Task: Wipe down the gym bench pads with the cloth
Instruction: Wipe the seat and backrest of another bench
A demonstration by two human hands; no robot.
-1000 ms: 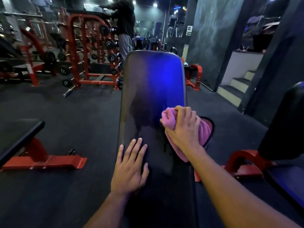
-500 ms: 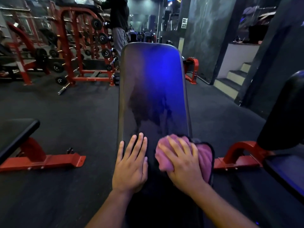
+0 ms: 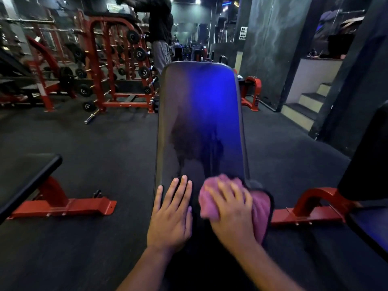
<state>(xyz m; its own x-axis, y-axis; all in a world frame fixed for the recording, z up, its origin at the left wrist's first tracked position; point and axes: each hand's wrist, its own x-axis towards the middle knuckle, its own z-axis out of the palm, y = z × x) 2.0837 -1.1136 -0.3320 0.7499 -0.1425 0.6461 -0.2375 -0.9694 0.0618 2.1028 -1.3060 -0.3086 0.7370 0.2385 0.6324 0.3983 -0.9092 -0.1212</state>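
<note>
A long black bench pad [image 3: 199,114] runs away from me, shiny with a blue light reflection and dark wet streaks in its middle. My right hand [image 3: 231,208] presses a pink cloth [image 3: 259,208] flat on the pad's near right side, fingers spread over it; part of the cloth hangs over the right edge. My left hand [image 3: 171,215] rests flat on the pad's near left side, fingers straight, holding nothing.
A second black bench [image 3: 27,181] on a red frame stands at the left, another bench [image 3: 365,185] at the right. Red weight racks [image 3: 117,66] with plates stand far left, a person [image 3: 159,32] beside them. Steps [image 3: 304,106] rise at the far right.
My right hand has slid the cloth down the pad toward me, from the right edge further up to beside my left hand. It went from gripping the cloth to pressing it flat.
</note>
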